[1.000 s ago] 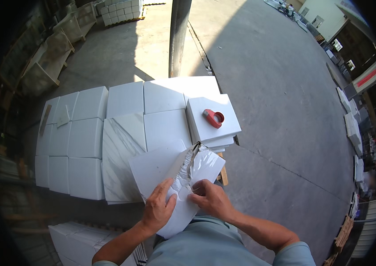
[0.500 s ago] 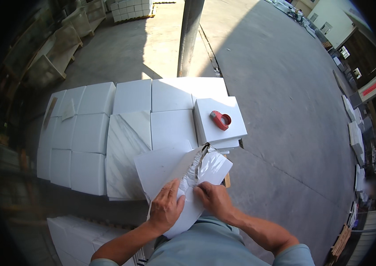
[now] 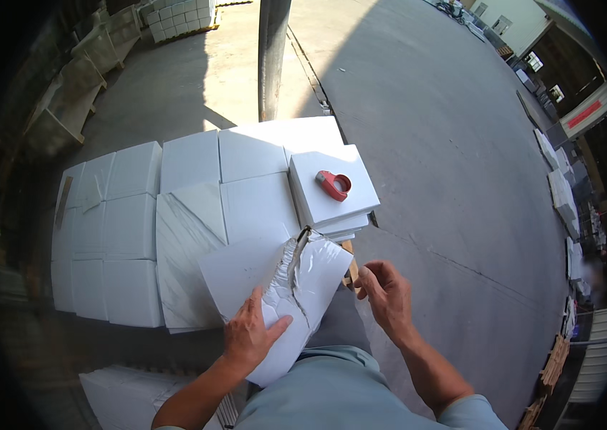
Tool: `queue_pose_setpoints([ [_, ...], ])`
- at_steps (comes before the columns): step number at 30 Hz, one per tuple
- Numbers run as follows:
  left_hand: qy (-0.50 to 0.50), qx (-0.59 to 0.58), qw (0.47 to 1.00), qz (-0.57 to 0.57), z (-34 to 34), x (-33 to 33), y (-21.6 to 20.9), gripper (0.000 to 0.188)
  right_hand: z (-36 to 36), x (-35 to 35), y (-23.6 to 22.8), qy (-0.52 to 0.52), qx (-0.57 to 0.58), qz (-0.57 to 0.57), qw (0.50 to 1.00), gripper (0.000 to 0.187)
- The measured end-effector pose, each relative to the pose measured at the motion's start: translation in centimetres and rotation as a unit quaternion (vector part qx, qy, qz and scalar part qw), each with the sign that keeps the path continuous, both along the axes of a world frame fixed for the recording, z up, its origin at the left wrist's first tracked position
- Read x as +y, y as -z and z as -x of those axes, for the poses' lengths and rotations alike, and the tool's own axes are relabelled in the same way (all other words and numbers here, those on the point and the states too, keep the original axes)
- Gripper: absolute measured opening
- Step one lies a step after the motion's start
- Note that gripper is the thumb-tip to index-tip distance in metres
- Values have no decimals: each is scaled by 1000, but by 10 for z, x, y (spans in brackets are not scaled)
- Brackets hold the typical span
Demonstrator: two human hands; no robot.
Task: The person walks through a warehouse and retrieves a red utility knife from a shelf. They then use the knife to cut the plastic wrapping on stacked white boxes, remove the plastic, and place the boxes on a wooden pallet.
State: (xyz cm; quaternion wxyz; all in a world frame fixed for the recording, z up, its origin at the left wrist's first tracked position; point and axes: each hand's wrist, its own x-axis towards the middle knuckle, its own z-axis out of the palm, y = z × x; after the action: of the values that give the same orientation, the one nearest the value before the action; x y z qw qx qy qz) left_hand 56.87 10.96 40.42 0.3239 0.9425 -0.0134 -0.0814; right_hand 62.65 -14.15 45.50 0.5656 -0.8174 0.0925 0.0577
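Observation:
A white cardboard box [image 3: 260, 251] lies tilted in front of my body, its seam torn and crumpled, with shiny clear tape on its right part. My left hand [image 3: 252, 333] lies on the near left side of the box, fingers stretched and thumb apart. Off the box's right edge, my right hand [image 3: 386, 294] is raised with thumb and fingers pinched. From it hangs a faint see-through strip [image 3: 366, 315] that looks like clear tape. A red tape dispenser [image 3: 333, 185] sits on top of a stack of white boxes [image 3: 361, 179] beyond.
Rows of white boxes [image 3: 130, 226] stand ahead and to the left, with a marble-patterned slab [image 3: 187, 251] among them. A wooden pallet edge [image 3: 351, 264] shows beneath the stack. A metal post [image 3: 270, 64] rises behind. More white packages [image 3: 121, 394] are at lower left.
My right hand has pulled away from the torn seam, out to the right and up, with the see-through strip. My left hand stays on the box, its fingers shifted slightly.

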Motion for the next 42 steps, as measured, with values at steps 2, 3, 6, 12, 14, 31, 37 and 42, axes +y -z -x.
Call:
queue_pose_setpoints([
  [2, -10, 82, 996, 22, -10, 2, -6, 82, 8, -18, 25, 54, 28, -23, 998, 29],
  [3, 1, 95, 995, 43, -15, 4, -4, 80, 14, -25, 39, 80, 42, -41, 995, 31],
  [6, 22, 133, 985, 104, -29, 6, 0, 69, 52, -15, 56, -31, 144, -61, 987, 53],
  [12, 0, 171, 973, 157, -36, -9, -11, 51, 69, 37, 69, -198, 43, 109, 973, 64],
  [14, 3, 165, 979, 119, -36, -8, -11, 50, 70, 43, 74, -173, 5, 144, 974, 61],
  [31, 41, 119, 988, 89, -65, -21, -11, 51, 58, 37, 72, -211, 34, 107, 971, 61],
  [37, 8, 154, 923, 353, -54, 6, 35, 55, 22, 13, 34, -356, 201, 92, 908, 57],
  [42, -4, 167, 890, 425, -50, 19, 23, 43, -28, 3, 2, -317, 67, 125, 938, 34],
])
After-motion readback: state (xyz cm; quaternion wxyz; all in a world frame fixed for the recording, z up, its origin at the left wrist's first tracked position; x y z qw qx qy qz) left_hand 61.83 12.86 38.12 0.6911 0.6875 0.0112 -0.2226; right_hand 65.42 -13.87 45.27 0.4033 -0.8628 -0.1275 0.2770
